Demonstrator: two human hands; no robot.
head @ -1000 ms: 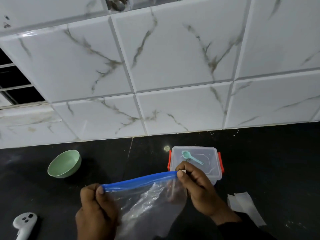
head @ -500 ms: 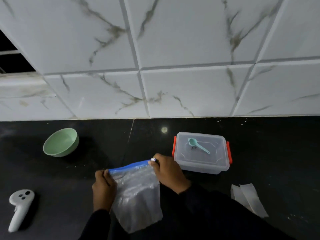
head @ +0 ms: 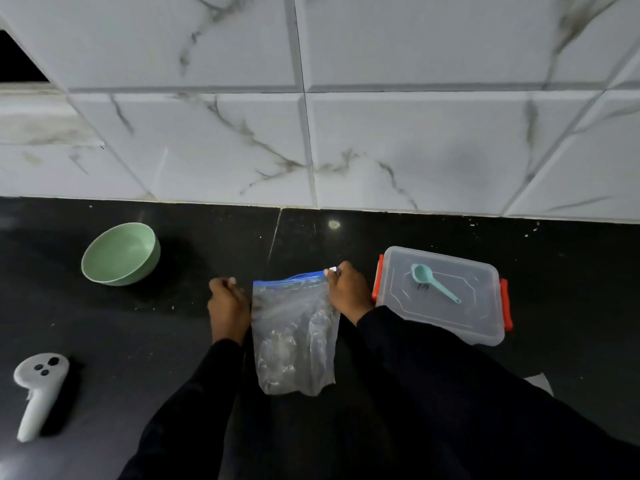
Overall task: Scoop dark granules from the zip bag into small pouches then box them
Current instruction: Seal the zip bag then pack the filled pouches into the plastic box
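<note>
Two hands are tending the zip bag (head: 294, 334), which is standing roughly upright on the near middle of the dark worktop (head: 166, 341), its blue zip strip (head: 291, 277) at the top. The right hand (head: 348, 291) is pinching the small white slider (head: 332, 269) at the right end of that strip. The left hand (head: 228, 306) is curling just beside the bag's left edge, and whether it is actually gripping the plastic cannot be told. The clear film is showing mostly the dark surface behind it, so the granules are hard to make out. The step in hand is probably working the zip, and doing it well is calling for a firm pinch on the left corner, so that the strip is being pulled taut and level while the slider is travelling along it. The bag should be staying upright throughout, so that nothing is spilling. Just right of the right hand, a clear box (head: 467, 306) with orange latches is sitting closed, and a teal scoop (head: 433, 282) is lying on its lid. Nearer and further right, a pale flat piece (head: 538, 382), perhaps the pouches, is peeking out past the sleeve. Far left, a green bowl (head: 152, 237) is resting, and a white controller (head: 38, 389) is lying near left.
</note>
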